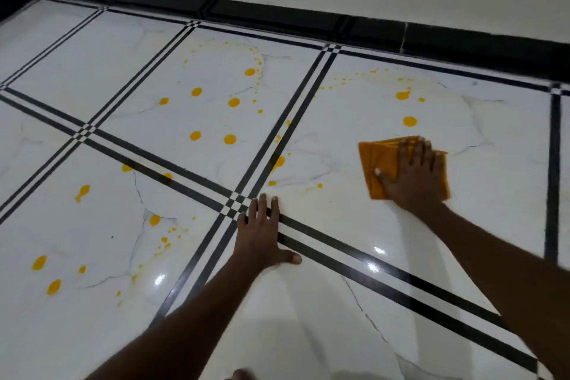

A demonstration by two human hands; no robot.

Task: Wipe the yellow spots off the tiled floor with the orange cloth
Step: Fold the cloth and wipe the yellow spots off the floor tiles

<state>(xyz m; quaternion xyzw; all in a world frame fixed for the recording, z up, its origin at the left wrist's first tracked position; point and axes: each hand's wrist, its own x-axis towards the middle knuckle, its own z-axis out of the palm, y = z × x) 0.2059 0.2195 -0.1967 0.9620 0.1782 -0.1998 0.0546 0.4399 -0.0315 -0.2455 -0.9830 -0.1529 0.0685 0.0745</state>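
A folded orange cloth (374,163) lies flat on the white marble-look tiled floor (354,302). My right hand (413,179) presses down on it with fingers spread. My left hand (262,234) rests flat on the floor near a black-striped tile joint, fingers apart, holding nothing. Yellow spots dot the tiles: two just beyond the cloth (409,121), several on the middle tile (229,139), and more on the near-left tile (39,262). Faint yellowish smears curve around the spot groups.
A black skirting (308,20) runs along the white wall at the far edge. Black double-line borders (160,170) cross between tiles. Light glints off the glossy floor (159,279) near my arms. Part of a knee or foot shows at the bottom edge (242,375).
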